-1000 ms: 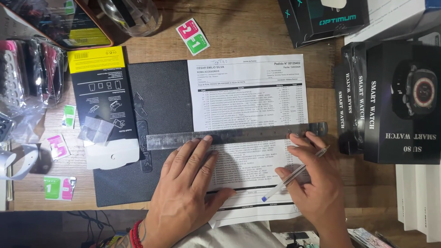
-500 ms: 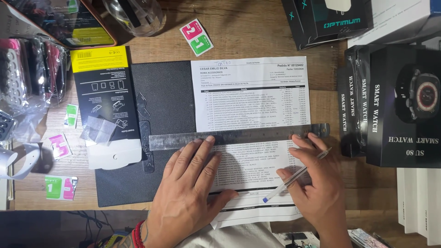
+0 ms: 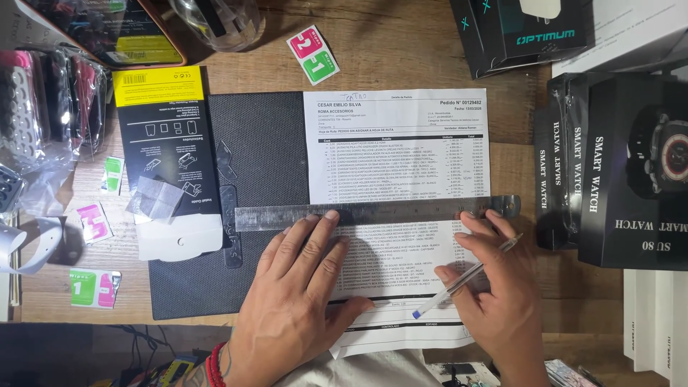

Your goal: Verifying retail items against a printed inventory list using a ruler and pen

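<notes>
A white printed sheet [image 3: 398, 143] with a table of rows lies on a dark textured mat [image 3: 261, 158]. Across it lies a long metal ruler [image 3: 373, 212], level from left to right. My left hand [image 3: 297, 279] rests flat on the sheet, its fingertips touching the ruler's lower edge near the middle. My right hand [image 3: 494, 283] holds a clear pen with a blue tip [image 3: 459, 281] between its fingers, and its fingertips touch the ruler's right end.
Black boxes picturing a watch [image 3: 623, 172] stand at the right, another black box [image 3: 530, 32] at the top right. A black and yellow flat package [image 3: 168, 154] lies left of the mat. Small pink and green wipe packets [image 3: 313, 55], bagged straps [image 3: 43, 107] and a glass [image 3: 218, 21] lie about.
The whole view has drifted slightly right and down. Both hands, the ruler and the sheet keep their places relative to one another.
</notes>
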